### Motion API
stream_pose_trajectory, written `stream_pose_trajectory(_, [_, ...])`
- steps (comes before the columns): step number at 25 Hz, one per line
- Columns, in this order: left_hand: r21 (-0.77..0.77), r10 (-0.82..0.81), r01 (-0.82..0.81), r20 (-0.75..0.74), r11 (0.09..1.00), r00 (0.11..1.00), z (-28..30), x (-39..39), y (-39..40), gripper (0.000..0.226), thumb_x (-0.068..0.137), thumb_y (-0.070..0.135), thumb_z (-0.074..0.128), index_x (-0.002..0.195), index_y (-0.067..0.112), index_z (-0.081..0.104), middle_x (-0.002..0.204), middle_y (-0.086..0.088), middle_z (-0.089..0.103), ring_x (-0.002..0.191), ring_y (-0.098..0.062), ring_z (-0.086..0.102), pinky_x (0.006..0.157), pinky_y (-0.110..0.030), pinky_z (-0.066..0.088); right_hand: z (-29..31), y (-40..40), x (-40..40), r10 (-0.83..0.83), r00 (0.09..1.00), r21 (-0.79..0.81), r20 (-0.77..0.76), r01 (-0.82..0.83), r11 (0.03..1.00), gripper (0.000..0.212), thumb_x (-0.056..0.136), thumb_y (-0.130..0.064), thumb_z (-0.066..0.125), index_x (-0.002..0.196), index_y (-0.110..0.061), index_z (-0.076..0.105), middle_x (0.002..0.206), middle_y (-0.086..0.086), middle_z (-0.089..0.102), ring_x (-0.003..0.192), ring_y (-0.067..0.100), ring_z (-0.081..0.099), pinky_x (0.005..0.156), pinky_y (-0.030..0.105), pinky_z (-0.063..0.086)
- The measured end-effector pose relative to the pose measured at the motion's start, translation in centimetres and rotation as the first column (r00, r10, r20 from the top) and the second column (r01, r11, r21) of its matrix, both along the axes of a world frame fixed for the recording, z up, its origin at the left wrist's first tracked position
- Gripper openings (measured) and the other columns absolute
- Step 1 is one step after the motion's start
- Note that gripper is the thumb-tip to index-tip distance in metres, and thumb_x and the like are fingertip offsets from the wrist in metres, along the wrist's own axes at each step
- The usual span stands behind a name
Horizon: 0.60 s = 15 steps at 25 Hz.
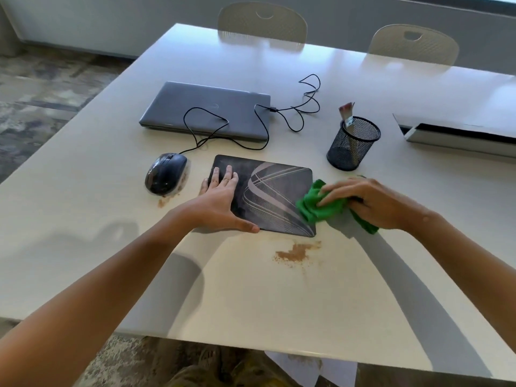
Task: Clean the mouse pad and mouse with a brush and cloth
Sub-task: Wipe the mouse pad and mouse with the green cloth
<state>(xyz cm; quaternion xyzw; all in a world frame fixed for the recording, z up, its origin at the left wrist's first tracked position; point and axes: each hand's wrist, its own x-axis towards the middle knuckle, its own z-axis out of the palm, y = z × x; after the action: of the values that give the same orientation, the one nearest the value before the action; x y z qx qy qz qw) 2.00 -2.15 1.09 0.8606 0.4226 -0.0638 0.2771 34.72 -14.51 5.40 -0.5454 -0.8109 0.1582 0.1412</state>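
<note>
A dark mouse pad [275, 188] with pale curved lines lies on the white table [251, 297]. My left hand [223, 199] presses flat on its left part, fingers straight. My right hand [371, 202] grips a bunched green cloth [315, 206] that sits on the pad's right edge. A black wired mouse [165, 172] sits left of the pad, dusty, with brown dirt beside it. The brush [347, 114] stands bristles-up in a black mesh cup [352, 145] behind my right hand.
A shut grey laptop [205, 110] lies behind the pad, the mouse cable [296, 113] looping over and beside it. Brown dirt [296, 254] lies in front of the pad. A white box [458, 135] sits at far right. Two chairs [262, 23] stand beyond the table.
</note>
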Motion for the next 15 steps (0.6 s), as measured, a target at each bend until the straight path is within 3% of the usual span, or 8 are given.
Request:
stream_pose_trajectory(2, [0.003,-0.003,0.003,0.008,1.000,1.000,0.0,0.5,0.3,0.151,0.054,0.087,0.064,0.159,0.013,-0.016,0.164,-0.004,-0.029,0.146,-0.024,-0.036,0.122,-0.044,-0.016,0.2,0.7,-0.4,-0.132,0.979,0.075,-0.158,0.145,0.987,0.053,0.096,0.009,0.051,0.121,-0.035,0.067,0.131,-0.009,0.061,0.116,0.002,0.057,0.105,0.021,0.046])
stream_pose_trajectory(3, [0.002,-0.006,0.006,0.013,1.000,1.000,0.0,0.7,0.5,0.151,0.054,0.086,0.065,0.159,0.013,-0.016,0.164,-0.004,-0.029,0.146,-0.024,-0.036,0.122,-0.044,-0.016,0.1,1.3,-1.0,-0.172,0.971,0.095,-0.165,0.189,0.977,0.050,0.096,0.008,0.051,0.123,-0.032,0.067,0.130,-0.007,0.061,0.117,0.003,0.057,0.106,0.020,0.044])
stream_pose_trajectory(5, [0.006,-0.012,0.011,0.020,1.000,1.000,-0.1,0.9,0.8,0.151,0.054,0.086,0.066,0.159,0.014,-0.015,0.164,-0.004,-0.029,0.146,-0.024,-0.036,0.121,-0.044,-0.016,-0.5,2.3,-2.9,-0.217,0.973,0.094,-0.074,0.223,0.970,0.051,0.094,0.009,0.049,0.127,-0.025,0.068,0.132,-0.004,0.061,0.118,0.011,0.055,0.109,0.031,0.043])
stream_pose_trajectory(8, [0.012,-0.010,0.009,0.034,1.000,0.999,-0.4,0.8,1.0,0.152,0.055,0.086,0.068,0.159,0.014,-0.015,0.165,-0.003,-0.027,0.146,-0.023,-0.035,0.122,-0.044,-0.016,-1.8,2.6,-5.7,-0.220,0.972,0.066,0.087,0.214,0.975,0.053,0.093,0.001,0.047,0.131,-0.032,0.065,0.137,-0.004,0.059,0.113,0.018,0.052,0.103,0.041,0.045])
stream_pose_trajectory(11, [0.012,0.001,-0.001,0.052,1.000,0.999,-0.5,0.8,0.9,0.154,0.051,0.088,0.067,0.159,0.014,-0.013,0.165,-0.003,-0.026,0.147,-0.022,-0.034,0.123,-0.044,-0.016,-2.4,1.6,-6.7,-0.173,0.967,0.063,0.189,0.163,0.985,0.050,0.096,-0.008,0.047,0.132,-0.038,0.062,0.140,-0.005,0.055,0.107,0.022,0.049,0.093,0.042,0.047])
stream_pose_trajectory(15, [0.025,0.007,-0.008,0.055,1.000,0.998,-0.6,0.8,0.9,0.154,0.051,0.088,0.066,0.160,0.013,-0.013,0.166,-0.003,-0.025,0.148,-0.022,-0.033,0.123,-0.045,-0.014,-2.1,-1.1,-6.3,-0.048,0.972,0.015,0.232,0.046,0.999,0.047,0.099,-0.011,0.052,0.134,-0.041,0.060,0.139,-0.007,0.052,0.115,0.021,0.054,0.102,0.038,0.045])
